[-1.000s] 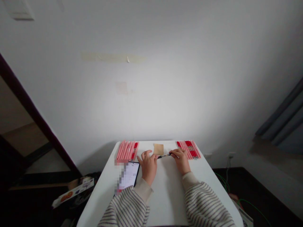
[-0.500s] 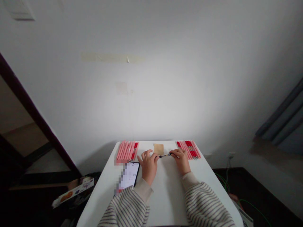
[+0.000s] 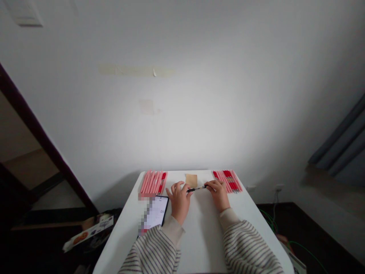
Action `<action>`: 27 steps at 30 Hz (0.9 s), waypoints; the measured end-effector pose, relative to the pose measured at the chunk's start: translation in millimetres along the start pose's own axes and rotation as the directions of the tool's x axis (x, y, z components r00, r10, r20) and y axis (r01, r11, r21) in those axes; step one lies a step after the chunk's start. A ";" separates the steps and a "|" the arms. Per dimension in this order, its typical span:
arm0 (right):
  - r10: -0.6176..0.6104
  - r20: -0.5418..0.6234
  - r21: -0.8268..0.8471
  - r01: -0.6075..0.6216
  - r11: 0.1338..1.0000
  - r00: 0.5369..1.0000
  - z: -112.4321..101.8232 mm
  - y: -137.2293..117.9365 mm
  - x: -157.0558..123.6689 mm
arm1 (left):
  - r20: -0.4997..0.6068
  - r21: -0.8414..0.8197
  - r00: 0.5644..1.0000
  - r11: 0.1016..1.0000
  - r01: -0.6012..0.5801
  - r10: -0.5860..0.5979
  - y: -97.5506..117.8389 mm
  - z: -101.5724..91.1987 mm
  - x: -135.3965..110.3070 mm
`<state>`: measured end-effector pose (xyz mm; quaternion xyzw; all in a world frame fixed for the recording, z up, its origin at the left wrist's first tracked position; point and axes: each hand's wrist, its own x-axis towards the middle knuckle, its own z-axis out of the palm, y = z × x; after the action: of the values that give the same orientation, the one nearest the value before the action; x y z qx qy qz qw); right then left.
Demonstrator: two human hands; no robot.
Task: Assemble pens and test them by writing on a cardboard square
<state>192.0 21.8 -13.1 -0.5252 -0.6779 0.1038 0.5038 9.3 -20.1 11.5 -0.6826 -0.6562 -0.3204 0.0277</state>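
A slim black pen (image 3: 196, 188) with a lighter middle section spans the gap between my two hands, just above the white table. The fingertips of my left hand (image 3: 179, 201) pinch its left end. My right hand (image 3: 219, 195) is closed on the other end, its fingers covering the tip. Just beyond the pen lies a tan square of paper (image 3: 191, 180). A row of pink and red pens (image 3: 227, 181) lies beyond my right hand, and another row of mostly pink pens (image 3: 152, 182) sits at the back left.
A phone (image 3: 156, 213) with a lit screen, partly blurred out, lies left of my left forearm on the white table (image 3: 203, 243). The table's back edge meets a pale wall (image 3: 188, 125). Green cables (image 3: 269, 220) run along the floor to the right.
Both hands stay in almost the same place on the pen. A little more of its black left end shows by my left fingertips. The digits on the phone screen have changed.
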 end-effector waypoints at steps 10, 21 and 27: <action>0.014 -0.002 0.010 -0.014 1.000 1.000 -1.3 -3.3 -0.3 | -0.029 0.018 1.000 1.000 0.006 -0.005 -1.8 4.6 -0.1; 0.030 -0.022 -0.013 -0.031 0.999 0.999 -1.7 -0.7 -0.2 | -0.009 0.006 0.999 0.999 0.031 -0.031 0.2 0.7 0.9; 0.036 -0.049 -0.002 -0.037 0.999 0.998 -1.6 1.0 -0.3 | -0.028 -0.004 0.999 0.999 0.044 -0.044 -1.8 2.0 0.8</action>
<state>193.9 21.4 -13.2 -0.5407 -0.6557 0.0989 0.5176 8.4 -18.2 9.6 -0.6636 -0.6700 -0.3315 0.0286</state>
